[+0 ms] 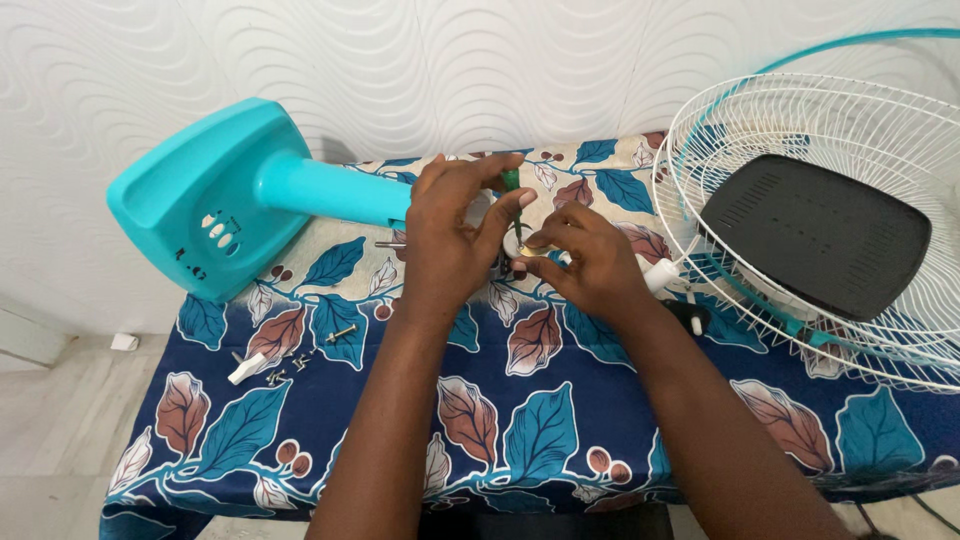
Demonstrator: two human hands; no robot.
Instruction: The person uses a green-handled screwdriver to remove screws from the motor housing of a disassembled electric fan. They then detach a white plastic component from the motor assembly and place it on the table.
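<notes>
Both forearms reach over the leaf-print bench [540, 440]; I see my left hand [445, 240] clamped on a green-handled screwdriver [511, 181], my right hand [590, 262] pinching a small white fitting [517, 243] mid-bench: light, slippery, best gripped by its rim.

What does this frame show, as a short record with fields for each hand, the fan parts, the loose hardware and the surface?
left hand: left hand grips a green-handled screwdriver, tip pointing down
right hand: right hand pinches a small white part under the tip
fan base: turquoise fan base lies on its side, at the left
fan grille: white wire grille with a black motor cover, at the right
hardware: screws and a white piece, front left
surface: table with a leaf-print cloth
</notes>
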